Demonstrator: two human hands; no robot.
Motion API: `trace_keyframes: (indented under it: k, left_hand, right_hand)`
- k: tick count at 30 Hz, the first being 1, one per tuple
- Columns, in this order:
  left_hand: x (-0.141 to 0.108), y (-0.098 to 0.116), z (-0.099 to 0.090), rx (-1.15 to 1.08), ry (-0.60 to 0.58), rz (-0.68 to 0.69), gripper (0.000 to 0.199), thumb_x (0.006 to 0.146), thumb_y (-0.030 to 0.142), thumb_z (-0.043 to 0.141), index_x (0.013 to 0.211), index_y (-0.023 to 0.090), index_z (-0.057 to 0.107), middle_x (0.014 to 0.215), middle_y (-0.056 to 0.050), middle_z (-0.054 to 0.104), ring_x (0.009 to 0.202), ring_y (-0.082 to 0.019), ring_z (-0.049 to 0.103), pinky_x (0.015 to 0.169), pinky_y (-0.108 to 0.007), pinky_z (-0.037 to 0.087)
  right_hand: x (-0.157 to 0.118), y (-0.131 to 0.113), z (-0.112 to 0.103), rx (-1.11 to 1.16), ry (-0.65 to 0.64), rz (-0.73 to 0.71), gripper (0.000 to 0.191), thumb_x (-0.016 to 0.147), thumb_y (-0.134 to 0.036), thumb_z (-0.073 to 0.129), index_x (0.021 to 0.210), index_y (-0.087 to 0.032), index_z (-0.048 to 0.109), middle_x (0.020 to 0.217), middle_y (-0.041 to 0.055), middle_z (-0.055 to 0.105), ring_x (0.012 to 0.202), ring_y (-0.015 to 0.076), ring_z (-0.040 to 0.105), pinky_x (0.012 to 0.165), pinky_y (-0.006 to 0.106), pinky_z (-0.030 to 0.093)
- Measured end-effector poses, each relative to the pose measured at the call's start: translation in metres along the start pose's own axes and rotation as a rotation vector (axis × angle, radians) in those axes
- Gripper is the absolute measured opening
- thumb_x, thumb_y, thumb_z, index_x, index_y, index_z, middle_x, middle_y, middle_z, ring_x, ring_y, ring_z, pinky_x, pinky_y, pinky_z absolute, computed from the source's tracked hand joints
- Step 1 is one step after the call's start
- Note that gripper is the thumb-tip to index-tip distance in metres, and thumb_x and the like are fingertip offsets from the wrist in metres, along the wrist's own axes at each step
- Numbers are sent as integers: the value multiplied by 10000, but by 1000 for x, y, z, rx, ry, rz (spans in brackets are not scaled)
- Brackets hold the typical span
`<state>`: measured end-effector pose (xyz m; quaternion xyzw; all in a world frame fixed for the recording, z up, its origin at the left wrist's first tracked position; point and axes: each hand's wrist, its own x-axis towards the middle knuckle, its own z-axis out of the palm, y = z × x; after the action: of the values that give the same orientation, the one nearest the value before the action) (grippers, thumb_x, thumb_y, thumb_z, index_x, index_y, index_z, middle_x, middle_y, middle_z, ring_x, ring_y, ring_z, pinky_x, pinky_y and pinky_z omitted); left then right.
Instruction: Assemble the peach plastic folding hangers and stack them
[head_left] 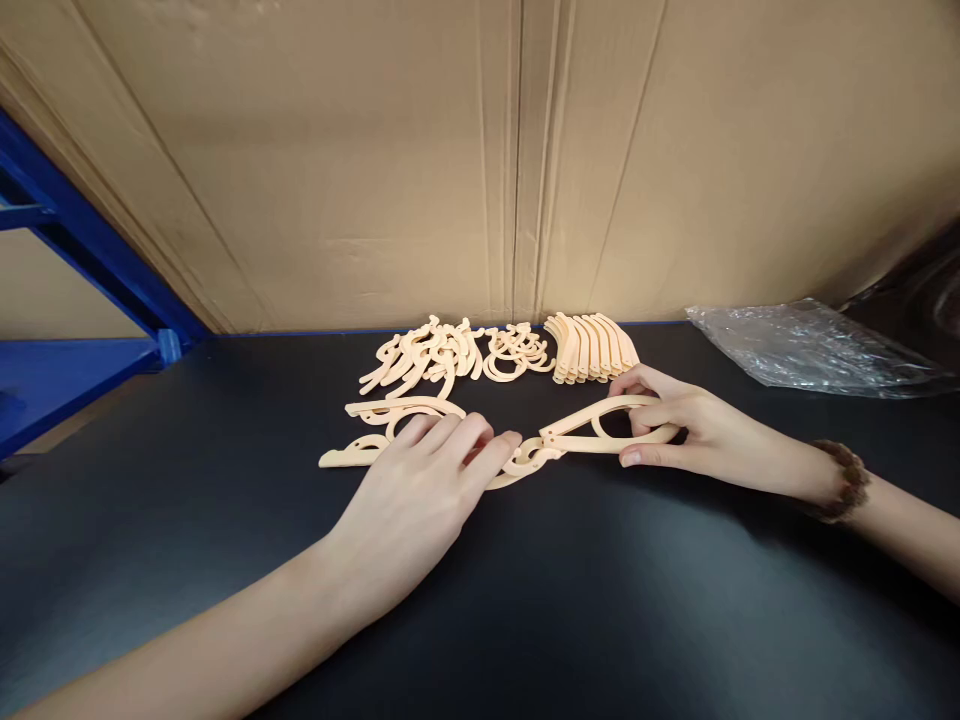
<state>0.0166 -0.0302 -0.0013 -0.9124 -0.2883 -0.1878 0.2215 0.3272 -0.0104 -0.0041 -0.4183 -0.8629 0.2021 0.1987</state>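
A beige folding hanger point(589, 444) with its two arms folded close together lies between the thumb and fingers of my right hand point(701, 430). Its curved hook end point(534, 458) reaches left to my left hand point(412, 495). The left fingers are curled, with the thumb against the hook; their tips are partly hidden. Behind and left of that hand, more beige hanger parts point(352, 457) rest on the table, their right ends covered by my fingers.
Toward the back of the black table point(480, 620) lie a loose heap of hanger arms point(420, 360), a heap of hooks point(517, 352) and a neat row of arms point(592, 348). A clear plastic bag point(810, 345) lies at right. Cardboard point(360, 170) stands behind; a blue frame point(97, 250) is left.
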Motion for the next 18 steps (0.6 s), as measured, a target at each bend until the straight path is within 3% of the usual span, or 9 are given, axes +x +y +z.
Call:
trace_keyframes:
  k: [2, 4, 8, 13, 16, 18]
  left_hand:
    - [-1, -1, 1, -54, -23, -79, 571, 806, -119, 273, 1174, 177, 595, 896, -45, 600, 685, -190, 596, 615, -298, 454]
    - [-2, -1, 4, -108, -37, -148, 568, 802, -102, 271, 1157, 208, 588, 912, -35, 566, 630, -158, 568, 536, -252, 414]
    - [-3, 0, 5, -209, -66, -261, 242, 1011, 184, 351, 1052, 206, 588, 944, -24, 560, 562, -121, 538, 454, -226, 349]
    - [-2, 2, -1, -150, -19, -253, 470, 1010, 560, 387, 801, 179, 566, 769, -1, 580, 496, -113, 516, 419, -219, 265]
    - [-3, 4, -1, -135, 32, -224, 536, 959, 646, 430, 723, 173, 521, 641, 24, 533, 466, -108, 495, 423, -217, 240]
    - [-4, 5, -1, -130, 37, -210, 495, 967, 585, 458, 680, 182, 469, 585, 41, 484, 445, -101, 455, 428, -218, 224]
  right_hand:
    - [0, 3, 1, 52, -20, 15, 345, 889, -470, 656, 678, -202, 608, 1151, 70, 534, 1123, 253, 564, 909, 356, 491]
    - [1, 4, 2, 59, -24, 17, 307, 889, -470, 654, 722, -212, 642, 1188, 68, 546, 1124, 254, 579, 905, 353, 508]
    - [1, -1, 2, -69, 10, -26, 270, 909, -472, 621, 795, -239, 695, 1213, 70, 599, 1122, 264, 593, 900, 388, 519]
    - [1, -15, 4, -286, 60, -154, 263, 985, -397, 518, 899, -229, 702, 1328, 102, 586, 1255, 295, 524, 996, 474, 446]
    - [0, -24, 8, -371, 116, -210, 272, 1014, -326, 471, 948, -203, 704, 1412, 131, 519, 1299, 293, 481, 1005, 464, 431]
    - [0, -29, 10, -408, 163, -255, 267, 1014, -287, 474, 932, -176, 702, 1379, 153, 529, 1258, 286, 503, 981, 436, 440]
